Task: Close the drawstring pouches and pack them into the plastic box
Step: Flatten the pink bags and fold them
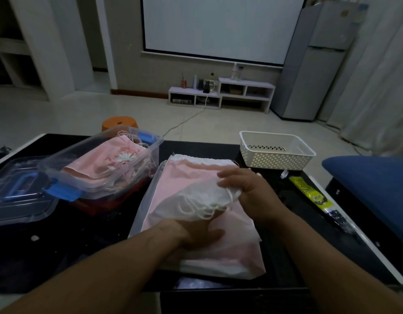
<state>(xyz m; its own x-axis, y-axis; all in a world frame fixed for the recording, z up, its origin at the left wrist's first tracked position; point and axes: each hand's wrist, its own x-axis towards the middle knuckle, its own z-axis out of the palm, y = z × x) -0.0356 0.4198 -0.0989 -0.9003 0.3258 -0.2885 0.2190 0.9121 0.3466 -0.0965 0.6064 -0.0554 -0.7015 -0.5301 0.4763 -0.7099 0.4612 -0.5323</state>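
A stack of pink drawstring pouches with white tops lies flat on the dark table in front of me. The top pouch is folded over, its white gathered end and cords bunched in the middle. My right hand grips that bunched white end from the right. My left hand presses on the pink fabric just below the cords. The clear plastic box with blue latches stands at the left and holds several pink pouches.
The box's clear lid with a blue handle lies at the far left. A white perforated basket stands at the back right. A yellow packet lies by the table's right edge, next to a blue cushion.
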